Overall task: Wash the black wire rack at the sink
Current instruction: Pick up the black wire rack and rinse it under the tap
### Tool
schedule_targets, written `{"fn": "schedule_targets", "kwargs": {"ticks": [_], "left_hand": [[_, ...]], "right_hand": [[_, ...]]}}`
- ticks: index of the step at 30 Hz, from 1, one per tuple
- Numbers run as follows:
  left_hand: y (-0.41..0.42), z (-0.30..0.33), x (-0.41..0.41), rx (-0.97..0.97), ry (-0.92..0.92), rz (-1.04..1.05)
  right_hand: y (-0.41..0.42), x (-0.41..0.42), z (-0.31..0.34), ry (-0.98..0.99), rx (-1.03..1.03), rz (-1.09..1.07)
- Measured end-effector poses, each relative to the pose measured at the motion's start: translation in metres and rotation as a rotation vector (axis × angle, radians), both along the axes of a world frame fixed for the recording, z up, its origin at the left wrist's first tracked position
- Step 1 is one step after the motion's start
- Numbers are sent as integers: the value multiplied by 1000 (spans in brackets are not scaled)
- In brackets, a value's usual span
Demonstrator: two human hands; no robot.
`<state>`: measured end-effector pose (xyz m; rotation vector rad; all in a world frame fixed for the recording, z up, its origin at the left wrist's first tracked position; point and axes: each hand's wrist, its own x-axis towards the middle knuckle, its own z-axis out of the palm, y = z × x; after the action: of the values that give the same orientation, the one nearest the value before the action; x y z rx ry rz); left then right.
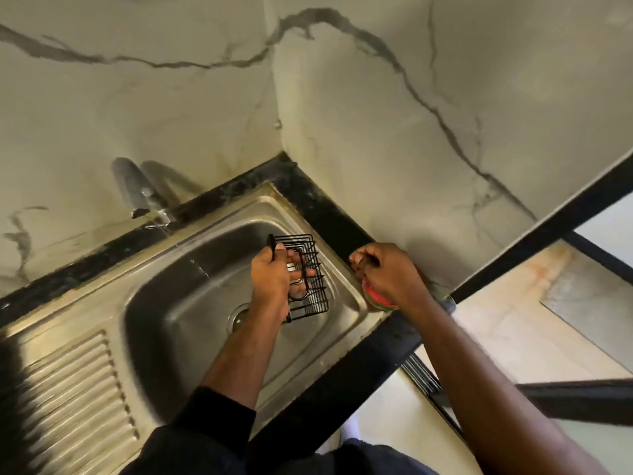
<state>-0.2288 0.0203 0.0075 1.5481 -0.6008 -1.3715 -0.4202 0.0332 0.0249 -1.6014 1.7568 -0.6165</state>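
- The rack (306, 269) is held over the sink (191, 269) basin, gripped by the left hand (270, 279) with fingers curled through its wires.
- The right hand (383, 269) is curled over a round red-and-green tub (376, 299) on the sink's rim; whether anything is pinched cannot be told.
- The tub could be knocked into the basin if dragged.
- With one-handed wet wires, the rack could be dropped.
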Motion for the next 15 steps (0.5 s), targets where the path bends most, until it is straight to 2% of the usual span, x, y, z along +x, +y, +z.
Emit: {"fn": "schedule_targets", "kwargs": {"ticks": [7,10,12,15], "left_hand": [[4,-8,-12,-11,-87,-51],[5,-9,-17,-2,-71,-51],[7,-9,-19,0,-53,-52],[11,-6,-18,12,-46,-55]], "right_hand": [[17,-40,-13,170,15,-143],[17,-47,-22,342,103,-90],[18,-46,-25,364,210,-85],[21,-39,-27,445,250,-18]]}}
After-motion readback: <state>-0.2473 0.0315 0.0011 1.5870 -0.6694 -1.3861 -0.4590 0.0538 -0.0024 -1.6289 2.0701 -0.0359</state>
